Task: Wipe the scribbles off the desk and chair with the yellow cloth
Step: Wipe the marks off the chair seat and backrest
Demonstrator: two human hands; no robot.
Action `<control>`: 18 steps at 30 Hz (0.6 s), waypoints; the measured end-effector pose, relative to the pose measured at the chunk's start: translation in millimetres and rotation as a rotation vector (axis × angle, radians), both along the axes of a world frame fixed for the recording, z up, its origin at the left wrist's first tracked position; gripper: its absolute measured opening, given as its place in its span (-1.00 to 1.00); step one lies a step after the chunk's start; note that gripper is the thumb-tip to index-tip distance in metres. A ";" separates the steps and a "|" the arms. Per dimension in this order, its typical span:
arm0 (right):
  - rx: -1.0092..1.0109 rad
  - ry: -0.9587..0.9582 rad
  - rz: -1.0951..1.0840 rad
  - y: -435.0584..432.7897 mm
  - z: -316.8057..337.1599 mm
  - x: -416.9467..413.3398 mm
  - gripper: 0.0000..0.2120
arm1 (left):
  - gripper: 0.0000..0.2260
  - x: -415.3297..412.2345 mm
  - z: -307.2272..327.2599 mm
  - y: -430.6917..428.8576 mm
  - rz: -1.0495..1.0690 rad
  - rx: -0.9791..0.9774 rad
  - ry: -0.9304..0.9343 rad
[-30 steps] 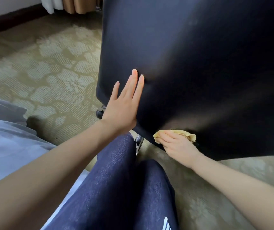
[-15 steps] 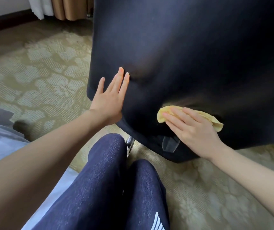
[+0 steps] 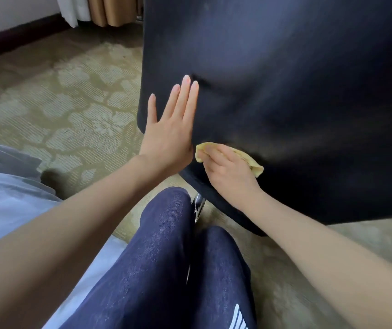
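The black chair (image 3: 285, 103) fills the upper right of the view. Its broad dark panel faces the person and its lower edge hangs above the patterned carpet (image 3: 59, 103). No scribbles can be made out on that dark surface, so I cannot tell how much is left to wipe. The person's legs (image 3: 166, 257) in dark blue trousers reach toward the chair's base, and a white bed sheet (image 3: 5, 198) lies at the left. The left hand (image 3: 171, 129) is spread flat with its fingers straight, grasping nothing and pressing on the panel at its left edge, apparently to steady the chair. The right hand (image 3: 228, 174) is lower and just to the right of it, with its fingers curled over the yellow cloth (image 3: 256, 168), holding the cloth against the lower part of the panel. The cloth's left end sits just beside the heel of the left hand, almost touching. Its long axis runs from there down to the right, roughly along the chair's lower edge. That closeness decides the next stroke — the bracing hand blocks any travel to the left, so the open panel lies up and to the right of the cloth. The right hand already has the cloth and is the nearer one to that area, so a sweep to the right or upward looks like the natural move — with the left hand holding firm against the push.
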State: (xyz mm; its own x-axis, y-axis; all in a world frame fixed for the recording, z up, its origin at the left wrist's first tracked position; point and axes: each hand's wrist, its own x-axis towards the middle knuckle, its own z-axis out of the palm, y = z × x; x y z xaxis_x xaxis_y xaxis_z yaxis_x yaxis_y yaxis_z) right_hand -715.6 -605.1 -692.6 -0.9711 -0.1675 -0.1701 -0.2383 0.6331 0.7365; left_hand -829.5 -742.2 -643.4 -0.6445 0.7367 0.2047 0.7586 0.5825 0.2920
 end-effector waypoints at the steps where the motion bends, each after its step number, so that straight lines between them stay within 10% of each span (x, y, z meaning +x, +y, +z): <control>1: 0.027 -0.068 -0.039 0.4 -9.2 8.2 -0.61 | -0.17 5.3 0.5 1.9 -0.018 0.013 0.012; 7: -0.009 -0.322 -0.150 12.9 -28.6 74.8 -0.57 | -0.10 34.8 -13.8 11.2 -0.093 0.042 0.070; 18: -0.256 -0.027 -0.022 52.7 10.1 157.4 -0.75 | -0.14 67.2 -42.4 23.1 -0.120 -0.106 -0.040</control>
State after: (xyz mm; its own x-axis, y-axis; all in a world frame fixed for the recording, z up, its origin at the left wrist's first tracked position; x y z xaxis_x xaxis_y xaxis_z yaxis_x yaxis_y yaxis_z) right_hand -558.2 -552.5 -682.5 -0.9707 -0.1874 -0.1504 -0.2396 0.8032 0.5454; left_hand -762.3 -719.1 -685.8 -0.5568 0.8249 0.0978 0.8136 0.5177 0.2647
